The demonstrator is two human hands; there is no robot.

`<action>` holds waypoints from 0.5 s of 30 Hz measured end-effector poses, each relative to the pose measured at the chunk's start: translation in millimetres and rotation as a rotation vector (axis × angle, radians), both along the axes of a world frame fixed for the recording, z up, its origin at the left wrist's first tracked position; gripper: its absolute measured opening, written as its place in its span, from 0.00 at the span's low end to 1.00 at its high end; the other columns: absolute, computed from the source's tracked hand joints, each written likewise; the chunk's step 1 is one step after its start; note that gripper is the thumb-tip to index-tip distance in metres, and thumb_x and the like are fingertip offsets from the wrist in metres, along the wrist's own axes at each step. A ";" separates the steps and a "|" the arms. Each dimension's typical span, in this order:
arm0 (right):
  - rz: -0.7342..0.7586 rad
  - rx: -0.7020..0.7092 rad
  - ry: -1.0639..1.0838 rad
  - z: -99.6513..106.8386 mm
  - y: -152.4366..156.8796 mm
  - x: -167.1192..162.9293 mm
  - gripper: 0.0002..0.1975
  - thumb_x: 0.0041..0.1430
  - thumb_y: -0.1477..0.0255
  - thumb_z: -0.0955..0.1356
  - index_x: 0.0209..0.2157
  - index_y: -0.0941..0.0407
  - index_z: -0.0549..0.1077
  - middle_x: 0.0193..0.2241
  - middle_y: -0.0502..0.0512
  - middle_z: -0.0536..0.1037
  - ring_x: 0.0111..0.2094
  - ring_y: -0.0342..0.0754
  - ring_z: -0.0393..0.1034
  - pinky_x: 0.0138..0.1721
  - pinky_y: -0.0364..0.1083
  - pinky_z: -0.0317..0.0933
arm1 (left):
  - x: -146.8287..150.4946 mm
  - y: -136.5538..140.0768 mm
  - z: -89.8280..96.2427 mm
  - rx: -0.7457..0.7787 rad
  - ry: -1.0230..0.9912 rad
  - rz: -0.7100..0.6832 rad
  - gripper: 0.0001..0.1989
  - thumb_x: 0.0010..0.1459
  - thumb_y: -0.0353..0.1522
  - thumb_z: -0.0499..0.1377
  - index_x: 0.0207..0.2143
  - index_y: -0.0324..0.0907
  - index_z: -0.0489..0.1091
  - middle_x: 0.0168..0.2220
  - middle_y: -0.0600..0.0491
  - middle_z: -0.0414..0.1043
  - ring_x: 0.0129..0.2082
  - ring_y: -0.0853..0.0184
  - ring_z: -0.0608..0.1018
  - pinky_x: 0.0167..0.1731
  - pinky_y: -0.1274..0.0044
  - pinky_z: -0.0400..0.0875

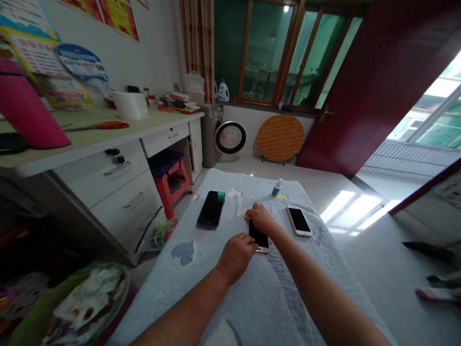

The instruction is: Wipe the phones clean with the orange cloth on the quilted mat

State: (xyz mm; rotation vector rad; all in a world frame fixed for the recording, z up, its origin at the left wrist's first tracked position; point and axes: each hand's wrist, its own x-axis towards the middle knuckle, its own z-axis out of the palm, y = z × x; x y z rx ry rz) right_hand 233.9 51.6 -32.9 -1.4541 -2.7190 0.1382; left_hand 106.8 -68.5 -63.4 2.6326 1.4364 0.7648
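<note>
A smartphone (259, 236) with a dark screen and light frame lies face up on the blue cloth-covered table (288, 283). My left hand (236, 254) grips its lower left edge, fingers curled together. Over the phone's top end rests my right hand (262, 218), closed, with a small orange bit showing at its fingertips; what that is I cannot make out. The upper part of the screen is hidden under this hand. To the left lies a larger black smartphone (211, 210), to the right a white smartphone (299, 221). A small spray bottle (276, 188) stands beyond my right hand.
A desk with drawers (122, 178) runs along the left, a red stool (176, 187) tucked beside it. Low on the left is a green-rimmed basin (124, 283) holding crumpled material. Behind the table are a washing machine with its door open (212, 129) and a round wooden tabletop (281, 137).
</note>
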 end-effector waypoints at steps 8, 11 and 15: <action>0.295 -0.092 -0.005 1.6 -32.8 10.4 0.11 0.62 0.74 0.64 0.40 0.54 0.78 0.35 0.57 0.71 0.40 0.48 0.63 0.42 0.44 0.54 | 1.6 -0.2 -0.2 0.056 -0.021 -0.020 0.06 0.62 0.28 0.57 0.35 0.42 0.74 0.38 0.52 0.74 0.42 0.64 0.74 0.42 0.73 0.71; 0.325 -0.098 0.000 0.3 -30.5 11.9 0.11 0.62 0.73 0.64 0.39 0.54 0.79 0.34 0.57 0.72 0.38 0.47 0.63 0.41 0.43 0.54 | 1.2 0.0 -1.3 0.056 -0.015 -0.023 0.06 0.63 0.28 0.56 0.35 0.42 0.73 0.39 0.51 0.74 0.43 0.64 0.74 0.44 0.73 0.71; 0.151 -0.048 -0.009 0.4 -14.4 8.3 0.12 0.64 0.67 0.63 0.41 0.51 0.79 0.38 0.58 0.72 0.40 0.48 0.64 0.42 0.43 0.55 | 0.4 0.2 -3.1 0.000 0.035 0.003 0.07 0.63 0.28 0.56 0.35 0.42 0.74 0.37 0.52 0.75 0.41 0.64 0.74 0.41 0.74 0.72</action>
